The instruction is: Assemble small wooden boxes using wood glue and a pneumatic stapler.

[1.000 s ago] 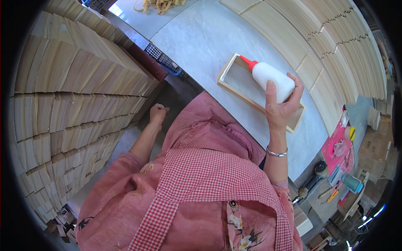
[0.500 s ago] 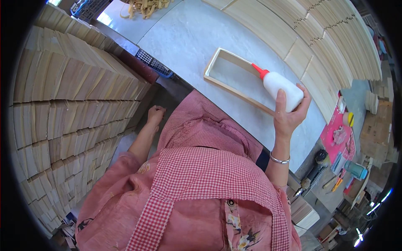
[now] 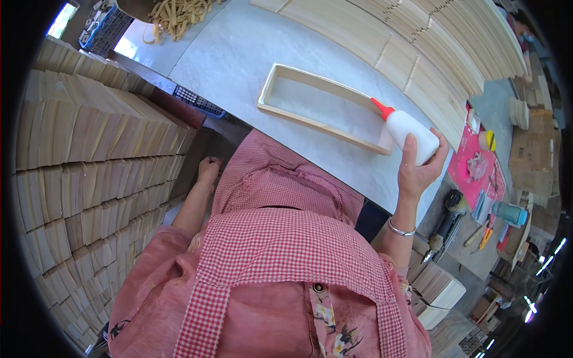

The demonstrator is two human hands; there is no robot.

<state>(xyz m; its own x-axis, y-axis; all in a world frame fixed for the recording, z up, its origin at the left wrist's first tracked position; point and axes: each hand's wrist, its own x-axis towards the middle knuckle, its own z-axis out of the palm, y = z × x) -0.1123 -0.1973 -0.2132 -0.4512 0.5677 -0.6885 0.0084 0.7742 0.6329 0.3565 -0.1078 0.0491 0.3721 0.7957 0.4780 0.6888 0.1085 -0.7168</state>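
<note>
My right hand [image 3: 421, 167] is closed around a white squeeze bottle [image 3: 412, 136] with a red pointed nozzle. The nozzle tip is at the far long side of a narrow wooden frame [image 3: 322, 126], near its right end. A pale white line runs along the frame's far top edge and its left end. The frame lies flat on a grey-white marbled table [image 3: 239, 53], and the bottle hides part of its right end. Low at my left side, away from the table, my left hand [image 3: 209, 169] hangs with curled fingers and nothing visible in it.
Tall stacks of wooden boards [image 3: 59, 143] stand at my left. Rows of thin wooden slats [image 3: 412, 48] cover the table's far side. Tan strips [image 3: 179, 18] lie at the far left. To the right are a pink sheet [image 3: 471, 161], a teal bottle [image 3: 508, 212] and a yellow tape roll [image 3: 487, 141].
The bottle's nozzle has moved rightward along the frame's far side, nearer its right end. The whole view has shifted a little. My left hand stays low and curled.
</note>
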